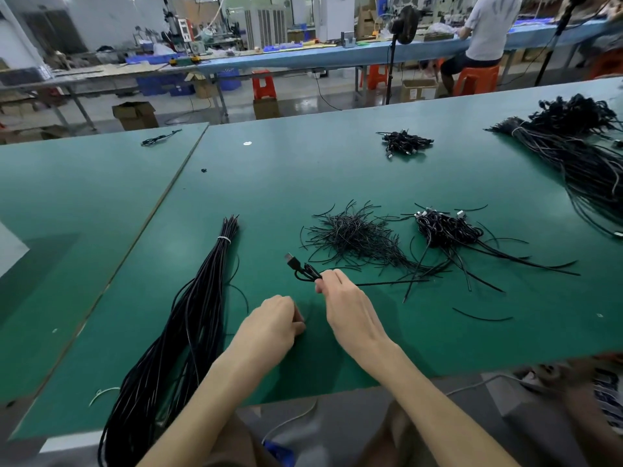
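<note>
cable, black, looped, pinched in my right hand; my left hand curled on table, contents unclear

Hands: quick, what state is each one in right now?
Left hand: fingers curled under, cannot tell if it holds anything.
Right hand: closed, pinching a cable.

We view a workshop: beyond the green table, a glossy grey floor, a blue workbench, orange stools, cardboard boxes, and a seated person.
</note>
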### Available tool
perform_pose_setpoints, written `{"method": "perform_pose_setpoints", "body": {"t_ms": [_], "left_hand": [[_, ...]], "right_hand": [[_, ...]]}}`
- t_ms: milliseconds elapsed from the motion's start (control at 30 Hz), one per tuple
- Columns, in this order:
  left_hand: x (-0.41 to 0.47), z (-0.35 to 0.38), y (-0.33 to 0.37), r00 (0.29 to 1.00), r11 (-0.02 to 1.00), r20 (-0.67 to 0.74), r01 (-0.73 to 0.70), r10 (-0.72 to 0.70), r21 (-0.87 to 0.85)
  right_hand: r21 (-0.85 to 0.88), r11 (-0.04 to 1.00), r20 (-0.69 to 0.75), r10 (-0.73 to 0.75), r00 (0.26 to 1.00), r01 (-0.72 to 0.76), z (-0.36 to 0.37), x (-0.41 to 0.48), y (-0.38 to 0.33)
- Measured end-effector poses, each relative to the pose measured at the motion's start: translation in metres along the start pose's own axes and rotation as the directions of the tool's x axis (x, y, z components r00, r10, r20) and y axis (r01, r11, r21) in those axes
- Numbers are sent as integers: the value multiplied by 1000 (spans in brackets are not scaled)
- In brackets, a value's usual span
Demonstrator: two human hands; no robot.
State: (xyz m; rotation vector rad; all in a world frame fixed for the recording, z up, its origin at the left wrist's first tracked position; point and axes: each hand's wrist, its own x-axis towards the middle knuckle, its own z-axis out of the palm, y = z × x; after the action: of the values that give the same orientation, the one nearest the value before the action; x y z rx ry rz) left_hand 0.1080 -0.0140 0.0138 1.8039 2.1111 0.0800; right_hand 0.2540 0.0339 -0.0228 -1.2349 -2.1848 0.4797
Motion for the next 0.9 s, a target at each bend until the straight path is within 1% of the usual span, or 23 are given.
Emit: {"method": "perform_pose_setpoints", "body": {"t_ms": [100,133,200,267,300,333,367,400,433,467,500,567,633,733,833,900], "left_hand": [[-4,-1,9,1000,986,-11,16,-14,164],[-5,0,10,1000,981,-22,11,-7,193],[-8,0,12,1000,982,-26,16,-11,190],[-9,-2,9,998,996,-58,2,3,88],[-10,-5,5,997,1000,-79,-5,3,-19],[-10,-8,0,995,987,-100,-20,4,-160],[-10,-11,-4,993,944,-120,-53,14,-327],[-11,-13,-7,988,870,-146,-107,40,-481],[-10,-15,-9,981,787,-180,-172,78,-593],[-9,-15,-10,971,722,-212,-225,111,-654],[-7,-13,-9,963,681,-233,-259,132,-684],[-2,-3,-3,954,634,-269,-290,133,-717],[4,7,3,937,608,-334,-322,98,-726],[11,20,7,910,566,-413,-354,26,-745],[13,29,7,917,463,-395,-329,-51,-823],[14,32,6,923,427,-378,-312,-76,-848]], "right_hand": [[22,1000,-1,14,1000,-14,1,1,1],[30,999,-2,20,1000,-20,1,1,1],[52,998,-11,35,999,-34,0,1,2],[79,996,-18,52,998,-50,1,1,3],[95,994,-17,64,998,-62,1,2,4],[112,991,-17,78,997,-75,1,3,5],[128,988,-16,90,996,-87,1,4,5],[137,986,-14,99,995,-96,1,5,6],[140,986,-12,98,995,-96,0,5,6],[135,987,-8,88,996,-86,0,5,5],[125,990,2,71,997,-71,0,4,4],[101,994,30,41,999,-44,0,2,4],[92,995,38,21,999,-24,1,2,5],[114,993,12,7,1000,-8,2,4,7],[115,993,9,9,1000,-10,4,4,9],[112,994,13,11,1000,-12,5,5,9]]}}
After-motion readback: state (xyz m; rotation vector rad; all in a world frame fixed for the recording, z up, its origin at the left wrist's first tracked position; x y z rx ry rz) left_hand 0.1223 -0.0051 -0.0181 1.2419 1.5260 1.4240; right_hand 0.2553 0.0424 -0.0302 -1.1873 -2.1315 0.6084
